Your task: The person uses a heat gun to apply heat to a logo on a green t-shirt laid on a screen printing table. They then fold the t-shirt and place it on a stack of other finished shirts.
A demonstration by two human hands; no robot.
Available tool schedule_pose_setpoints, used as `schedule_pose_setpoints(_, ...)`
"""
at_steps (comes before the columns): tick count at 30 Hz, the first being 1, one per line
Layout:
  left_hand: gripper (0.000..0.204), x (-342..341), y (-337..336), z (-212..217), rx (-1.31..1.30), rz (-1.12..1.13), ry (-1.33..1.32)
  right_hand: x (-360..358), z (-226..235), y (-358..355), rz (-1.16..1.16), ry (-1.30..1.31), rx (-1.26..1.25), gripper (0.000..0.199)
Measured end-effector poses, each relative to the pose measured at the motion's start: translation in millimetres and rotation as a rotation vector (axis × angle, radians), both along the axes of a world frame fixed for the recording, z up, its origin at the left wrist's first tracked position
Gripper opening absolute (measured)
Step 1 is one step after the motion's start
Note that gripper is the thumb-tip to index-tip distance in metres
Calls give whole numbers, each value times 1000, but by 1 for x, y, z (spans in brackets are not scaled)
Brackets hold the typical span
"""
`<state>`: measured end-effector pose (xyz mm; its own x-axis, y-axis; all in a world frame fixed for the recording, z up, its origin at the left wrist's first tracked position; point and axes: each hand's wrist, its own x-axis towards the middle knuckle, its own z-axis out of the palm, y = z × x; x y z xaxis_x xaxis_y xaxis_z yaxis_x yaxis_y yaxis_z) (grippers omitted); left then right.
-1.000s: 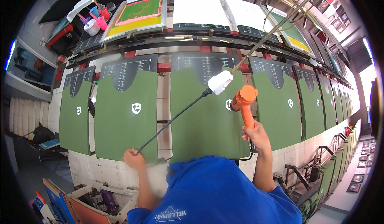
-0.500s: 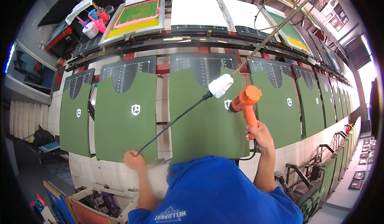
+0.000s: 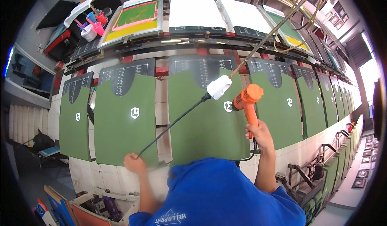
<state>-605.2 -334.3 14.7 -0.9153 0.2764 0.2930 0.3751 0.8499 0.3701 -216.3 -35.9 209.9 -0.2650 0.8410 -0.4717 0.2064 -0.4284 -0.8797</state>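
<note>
In my right hand (image 3: 262,134) is the grip of an orange heat gun (image 3: 250,103). Its nozzle points left, close to the small white shield print (image 3: 227,106) on the green shirt (image 3: 201,125) straight ahead of me. My left hand (image 3: 135,162) is closed round a black power cord (image 3: 171,125), near the lower edge of the neighbouring green shirt (image 3: 125,133). That cord runs up to a white plug connector (image 3: 219,87), which hangs over the middle shirt from an overhead cable (image 3: 266,38).
More green shirts lie on black printing boards (image 3: 64,121) along both sides. Behind them runs a dark rail (image 3: 177,45) with white-covered boards and a framed screen (image 3: 133,18). Ink pots (image 3: 89,33) stand far left. An open bin (image 3: 131,204) is at lower left.
The view has shifted slightly. Both hands keep their holds, and the heat gun stays by the middle shirt's print.
</note>
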Motion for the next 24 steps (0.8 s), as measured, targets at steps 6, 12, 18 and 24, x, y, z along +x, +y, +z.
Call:
schedule_pose_setpoints(6, 16, -1, -1, -2, -14, -6, -5, -3, -6, 5, -5, 21, 22, 14)
schedule_pose_setpoints(12, 16, -1, -1, 0, -21, 4, -17, -6, -9, 12, -4, 40, 24, 15)
schedule_pose_setpoints(18, 16, -3, -2, -4, -10, 5, 1, -10, -10, 16, -5, 35, 31, 16)
schedule_pose_setpoints(24, 16, -4, -3, -5, -8, -7, 19, -14, -12, 18, -7, 8, 45, 18)
